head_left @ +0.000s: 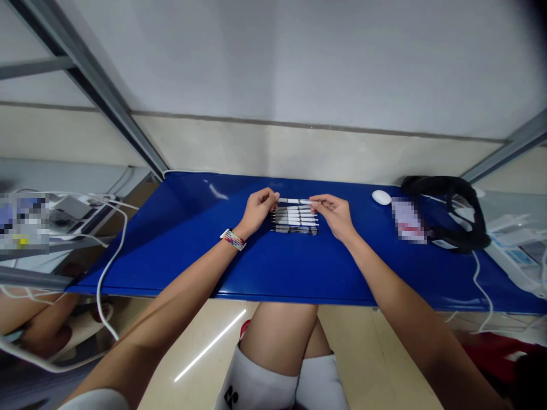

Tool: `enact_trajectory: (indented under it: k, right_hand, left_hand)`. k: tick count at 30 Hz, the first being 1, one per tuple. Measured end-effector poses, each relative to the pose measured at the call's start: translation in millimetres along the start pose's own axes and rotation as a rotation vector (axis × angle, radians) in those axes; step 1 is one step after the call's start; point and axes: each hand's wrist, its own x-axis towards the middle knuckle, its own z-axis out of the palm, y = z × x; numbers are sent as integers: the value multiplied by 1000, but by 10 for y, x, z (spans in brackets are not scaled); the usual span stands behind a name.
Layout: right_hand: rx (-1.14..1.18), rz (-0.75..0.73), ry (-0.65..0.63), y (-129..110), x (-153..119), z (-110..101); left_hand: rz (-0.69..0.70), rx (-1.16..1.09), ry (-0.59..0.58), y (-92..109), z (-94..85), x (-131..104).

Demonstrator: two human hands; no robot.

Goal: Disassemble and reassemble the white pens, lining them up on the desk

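Note:
A white pen (294,201) lies crosswise between my two hands, above a row of pens. My left hand (261,208) pinches its left end, and my right hand (333,213) has its fingertips closed on the right end. Below it, several white pens (294,216) rest side by side on the blue table (290,273), their tips pointing left. Nearest the front of the row are darker, see-through pens (294,229). A patterned band is around my left wrist.
On the right of the table are a white oval object (381,197), a blurred packet (408,221) and a black ring-shaped headset (461,213). White cables (111,265) hang at the left. Metal posts flank the table. Parts of other people show at both lower sides.

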Motion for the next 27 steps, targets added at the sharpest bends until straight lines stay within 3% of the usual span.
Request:
enact_trajectory:
  k: [4,13,20,27]
  right_hand:
    - [50,11,-6,-42,-13,20]
    - [289,188,13,-62,10,6]
    - [241,158,48,-42,22,9]
    - [242,144,79,-3,25,-2]
  left_hand:
    - [12,-15,37,-26,-4,28]
    - [27,-95,41,-44,13,28]
    - [58,297,101,2,-15,12]
    - [132,276,43,34,-26,4]
